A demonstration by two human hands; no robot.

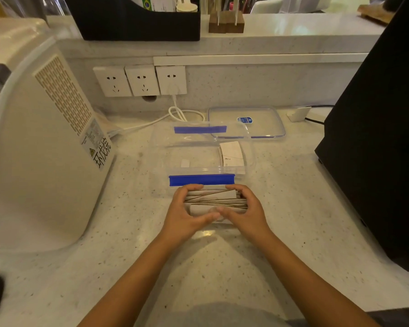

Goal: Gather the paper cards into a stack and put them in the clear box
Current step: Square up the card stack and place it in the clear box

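Note:
A bundle of paper cards stands on edge on the counter, just in front of the clear box. My left hand cups its left side and my right hand cups its right side, thumbs meeting at the near face. The cards are uneven, with their brown edges crossing. The clear box has blue clips on its near and far walls. Inside it, at the right, lies a small pile of white cards.
The box's clear lid lies behind it on the right. A large cream appliance fills the left side. A black device stands at the right. White cables run from the wall sockets.

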